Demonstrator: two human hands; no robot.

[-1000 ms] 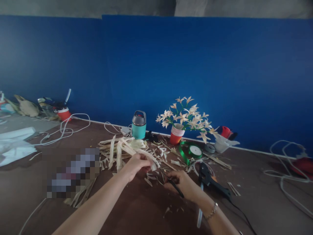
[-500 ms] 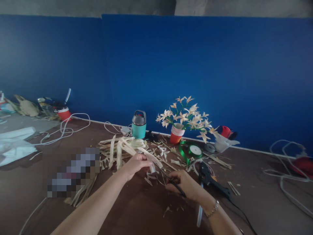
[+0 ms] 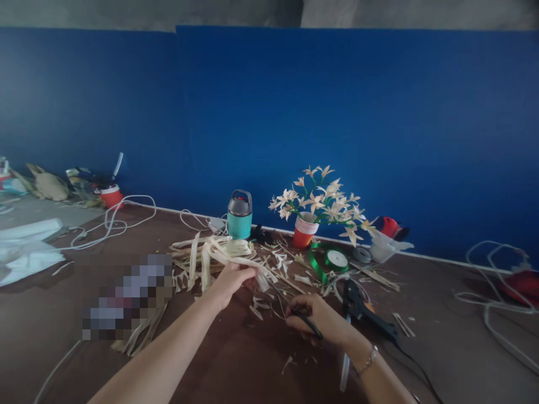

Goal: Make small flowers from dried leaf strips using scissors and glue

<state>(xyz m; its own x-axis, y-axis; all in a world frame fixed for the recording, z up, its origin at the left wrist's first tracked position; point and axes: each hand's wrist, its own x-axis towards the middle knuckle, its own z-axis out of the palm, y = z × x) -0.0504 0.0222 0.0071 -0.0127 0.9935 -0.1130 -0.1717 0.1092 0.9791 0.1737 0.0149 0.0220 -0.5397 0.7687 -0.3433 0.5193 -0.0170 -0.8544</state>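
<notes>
My left hand (image 3: 233, 285) is closed, thumb against fingers, pinching a pale dried husk strip (image 3: 261, 279) whose end sticks out to the right. Fingers of my right hand (image 3: 311, 317) are wrapped round black-handled scissors (image 3: 306, 322). Their thin blades reach up and left to the husk strip by my left fingertips; whether they are parted is too small to tell. Beyond my left hand lies a heap of dried husks (image 3: 206, 255). Small husk scraps (image 3: 256, 308) are scattered between the hands.
Right of my right hand lies a black glue gun (image 3: 366, 317) with its cord. Farther back are a green ribbon spool (image 3: 336, 260), red paper cups (image 3: 305, 231) holding husk flowers (image 3: 322, 199), and a teal lantern-like container (image 3: 240, 216). A blue partition (image 3: 337, 101) closes off the back.
My left fingers have shifted slightly left, and the end of the husk strip has changed its angle. My right hand and the scissors stay almost where they were.
</notes>
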